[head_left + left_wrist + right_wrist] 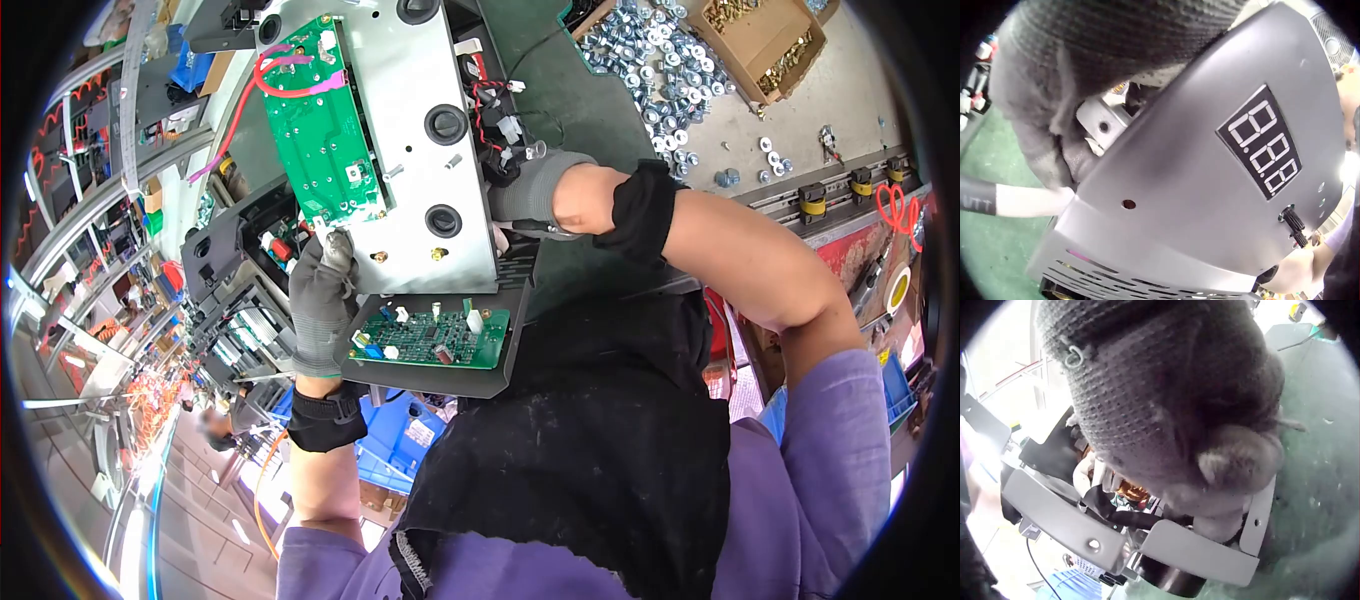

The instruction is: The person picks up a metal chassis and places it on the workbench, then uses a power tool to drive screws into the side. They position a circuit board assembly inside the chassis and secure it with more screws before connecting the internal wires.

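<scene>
A partly built electrical unit stands before me, its metal plate (410, 180) carrying a green circuit board (322, 140) on the left. My gloved left hand (322, 300) grips the plate's lower left corner, behind the grey front panel (1179, 169) with its three-digit display (1263, 140). On the opposite side my gloved right hand (530, 195) holds the chassis edge; in the right wrist view its fingers curl in beside the grey metal tabs (1200, 553). What lies under that palm is hidden. A smaller circuit board (440, 338) sits inside the front panel.
Loose bolts (655, 70) lie heaped on the bench at the upper right, beside a cardboard box (765, 40) of brass-coloured fasteners. A red cable (245, 115) hangs from the large board. Blue bins (400, 440) stand below. Another partly built unit (225, 235) is to the left.
</scene>
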The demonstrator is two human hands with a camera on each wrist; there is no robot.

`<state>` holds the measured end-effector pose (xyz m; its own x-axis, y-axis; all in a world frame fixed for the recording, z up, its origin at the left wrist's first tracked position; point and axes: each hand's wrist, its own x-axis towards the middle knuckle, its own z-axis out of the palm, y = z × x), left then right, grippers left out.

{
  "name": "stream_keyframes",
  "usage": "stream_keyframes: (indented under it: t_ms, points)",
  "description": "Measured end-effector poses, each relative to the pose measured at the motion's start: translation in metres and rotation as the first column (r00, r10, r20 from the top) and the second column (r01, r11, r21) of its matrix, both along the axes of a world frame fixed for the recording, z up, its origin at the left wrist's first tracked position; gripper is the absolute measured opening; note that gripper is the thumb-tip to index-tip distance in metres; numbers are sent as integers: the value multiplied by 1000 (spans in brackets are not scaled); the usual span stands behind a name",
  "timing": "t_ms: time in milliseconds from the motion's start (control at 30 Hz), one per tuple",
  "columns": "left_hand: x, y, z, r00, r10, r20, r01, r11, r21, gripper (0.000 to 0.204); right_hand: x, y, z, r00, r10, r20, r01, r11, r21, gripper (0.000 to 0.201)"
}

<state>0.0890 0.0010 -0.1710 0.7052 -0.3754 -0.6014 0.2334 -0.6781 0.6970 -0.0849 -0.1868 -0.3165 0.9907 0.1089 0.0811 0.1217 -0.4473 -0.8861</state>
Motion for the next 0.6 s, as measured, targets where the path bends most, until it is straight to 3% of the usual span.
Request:
stream_keyframes:
  t_ms: [67,100,133,167,200,233,400,467,500,533,567,600]
  points:
    - [6,7,-3,997,-75,3,75,996,52,35,6,-8,26,998,21,-59,-26,997,-76,31]
    - [7,7,-6,994,-113,-1,113,989,100,35,13,-14,41,893,36,-449,73,972,224,31]
    - [8,8,-7,989,-150,-7,149,978,147,35,16,-17,48,647,170,-743,275,857,435,30]
    - [7,8,-6,989,-145,-4,144,979,146,35,17,-15,43,648,172,-742,270,859,435,30]
    - [6,6,-3,985,-172,9,168,967,193,35,19,-11,32,779,127,-614,5,978,209,30]
    - [4,4,0,979,-202,20,192,952,240,35,20,-9,24,879,143,-455,-206,974,-91,29]
    - [-6,-7,4,997,-59,-41,64,992,111,32,16,-11,20,880,115,-461,-108,993,41,32]
    - [-2,-5,3,996,-80,-50,87,985,150,31,10,-10,4,959,148,-240,-116,983,146,37]
    - [1,-2,1,995,-82,-51,89,985,150,31,16,-8,16,959,147,-240,-114,983,146,37]
    - [5,3,0,991,-130,-16,131,974,187,31,25,-3,30,849,48,-526,47,985,166,41]
    - [7,5,-1,984,-178,19,169,959,226,32,31,-1,40,647,-31,-762,205,969,135,45]
    - [6,4,0,984,-179,21,170,959,227,32,34,5,32,610,-59,-790,252,960,124,50]
